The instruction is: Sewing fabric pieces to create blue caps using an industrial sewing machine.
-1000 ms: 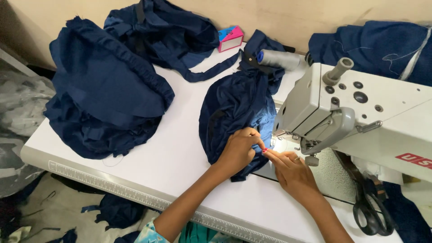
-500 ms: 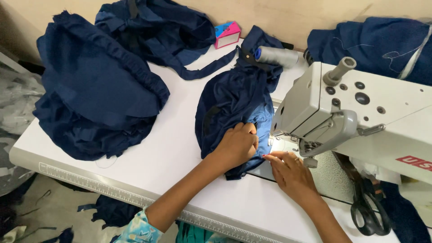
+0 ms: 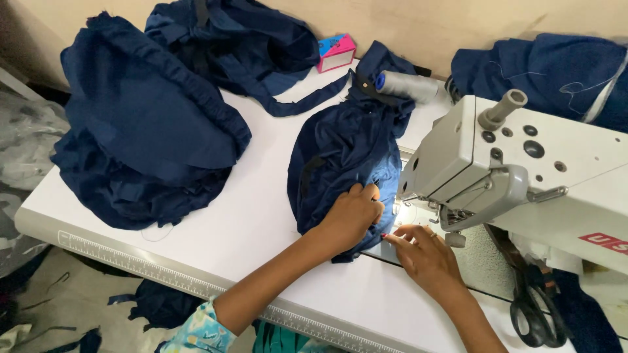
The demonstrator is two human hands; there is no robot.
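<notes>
Navy fabric piece at frame centre on white table, edge fed toward sewing machine needle. Left hand pressed flat, fingers curled on cloth, steadying. Right hand open, fingertips guiding edge, grasping nothing. Finished navy heap parked upper left.

A small pink-and-blue box stands at the table's far edge; a red label marks the sewing machine.
</notes>
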